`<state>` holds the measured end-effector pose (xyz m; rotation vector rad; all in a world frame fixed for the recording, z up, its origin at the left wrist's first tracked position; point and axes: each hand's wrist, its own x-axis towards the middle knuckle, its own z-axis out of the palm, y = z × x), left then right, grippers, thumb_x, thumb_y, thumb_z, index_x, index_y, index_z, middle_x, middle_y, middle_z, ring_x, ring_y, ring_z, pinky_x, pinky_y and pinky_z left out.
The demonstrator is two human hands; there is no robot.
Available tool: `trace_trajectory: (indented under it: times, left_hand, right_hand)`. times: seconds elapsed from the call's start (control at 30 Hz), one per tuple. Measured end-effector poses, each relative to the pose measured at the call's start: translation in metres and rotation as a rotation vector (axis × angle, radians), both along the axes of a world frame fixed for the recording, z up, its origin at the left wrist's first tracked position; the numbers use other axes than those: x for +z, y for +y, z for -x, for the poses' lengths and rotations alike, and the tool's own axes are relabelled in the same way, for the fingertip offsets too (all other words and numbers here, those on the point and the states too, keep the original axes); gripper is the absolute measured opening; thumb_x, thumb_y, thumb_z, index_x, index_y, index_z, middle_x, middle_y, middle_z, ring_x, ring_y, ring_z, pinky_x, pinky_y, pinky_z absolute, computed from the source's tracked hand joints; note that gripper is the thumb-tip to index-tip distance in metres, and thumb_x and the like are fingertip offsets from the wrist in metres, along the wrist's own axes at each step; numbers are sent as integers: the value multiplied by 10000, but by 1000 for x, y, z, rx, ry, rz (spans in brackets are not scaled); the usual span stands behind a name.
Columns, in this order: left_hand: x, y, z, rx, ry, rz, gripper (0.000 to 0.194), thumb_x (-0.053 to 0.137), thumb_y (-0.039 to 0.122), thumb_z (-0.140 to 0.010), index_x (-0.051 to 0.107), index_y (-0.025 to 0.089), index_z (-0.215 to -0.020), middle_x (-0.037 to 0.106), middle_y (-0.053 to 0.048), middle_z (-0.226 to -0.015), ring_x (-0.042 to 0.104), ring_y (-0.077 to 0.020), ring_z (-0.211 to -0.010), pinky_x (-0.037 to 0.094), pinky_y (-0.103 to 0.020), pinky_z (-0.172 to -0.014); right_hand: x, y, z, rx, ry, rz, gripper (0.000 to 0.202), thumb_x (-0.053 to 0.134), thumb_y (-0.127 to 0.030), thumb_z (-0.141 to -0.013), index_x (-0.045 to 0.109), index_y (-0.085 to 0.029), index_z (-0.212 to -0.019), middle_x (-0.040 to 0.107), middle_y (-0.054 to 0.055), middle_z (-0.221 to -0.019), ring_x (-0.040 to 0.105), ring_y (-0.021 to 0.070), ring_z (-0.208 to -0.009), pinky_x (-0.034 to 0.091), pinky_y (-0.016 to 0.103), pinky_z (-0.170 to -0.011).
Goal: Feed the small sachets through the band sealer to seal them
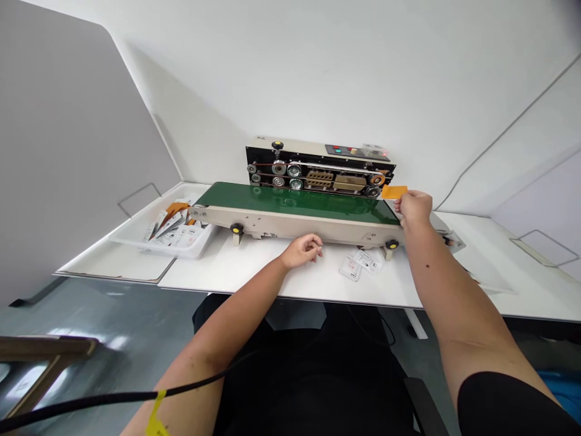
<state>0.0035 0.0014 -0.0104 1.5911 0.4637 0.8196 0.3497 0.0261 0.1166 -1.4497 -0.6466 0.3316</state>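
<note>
My right hand (415, 207) pinches the right end of a small flat orange packet (394, 192) at the right end of a band sealer (318, 172). The packet's left end is close to the sealer's rollers; whether it touches them I cannot tell. My left hand (303, 251) rests by the white table's (254, 266) front part, its fingers loosely curled with nothing visible in them. Just behind it runs the sealer's conveyor with a green belt (281, 201). To its right lie clear printed packets (350, 267) on the table.
A white plastic bin (200, 242) with white and orange packets stands at the conveyor's left end. Another bin (492, 281) is partly hidden behind my right forearm. Black knobs (236, 229) stick out from the conveyor's front. A black cable (113, 398) crosses my left arm.
</note>
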Motion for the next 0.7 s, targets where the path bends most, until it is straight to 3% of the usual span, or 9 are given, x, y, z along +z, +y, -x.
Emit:
trace_trajectory:
  times: [0.13,0.3,0.4,0.47,0.57,0.63,0.7]
  left_hand:
    - [2,-1,0,-2,8,3,400,722,465,-840,530,150,-995,687,-38,-785,611,-89,-574,485,-213,-562]
    - [6,-2,-1,17,12,7,405,731,467,-831,533,148,-985,688,-42,-785,616,-91,-571,476,-210,-550]
    - [6,-1,-1,20,19,8,410,730,474,-826,532,150,-982,685,-40,-788,616,-94,-574,478,-215,-551]
    - [5,-1,-1,14,26,8,411,727,479,-823,532,153,-981,680,-37,-787,614,-97,-578,479,-219,-553]
    - [4,0,0,7,46,-19,386,703,482,-835,547,151,-958,666,-32,-767,608,-104,-588,480,-231,-571]
    - [3,0,0,14,69,-69,351,688,468,-846,567,148,-926,654,-24,-738,599,-108,-604,473,-233,-594]
    - [3,-1,0,23,99,-129,314,681,443,-850,585,148,-898,645,-17,-714,589,-109,-622,456,-226,-608]
  right_hand:
    - [-2,5,14,163,-5,40,96,586,-65,-744,661,-115,-777,565,-6,-481,473,72,-348,361,137,-323]
    - [2,17,44,260,210,96,119,585,-52,-782,579,-152,-846,585,-7,-503,511,82,-396,436,155,-394]
    - [7,20,51,335,184,169,94,614,-107,-821,580,-156,-894,638,22,-591,546,92,-450,472,188,-452]
    - [9,12,53,336,29,213,85,634,-196,-846,621,-149,-916,670,45,-678,552,100,-483,475,217,-481]
    - [3,-22,62,142,-369,90,224,638,-327,-862,681,-159,-1004,686,55,-832,599,139,-641,513,274,-611]
    - [-13,-58,74,33,-626,-57,283,595,-360,-893,688,-179,-1090,675,58,-911,616,174,-779,528,319,-735]
    - [-41,-96,89,104,-821,-111,291,534,-354,-933,694,-197,-1118,666,65,-924,614,197,-831,525,352,-799]
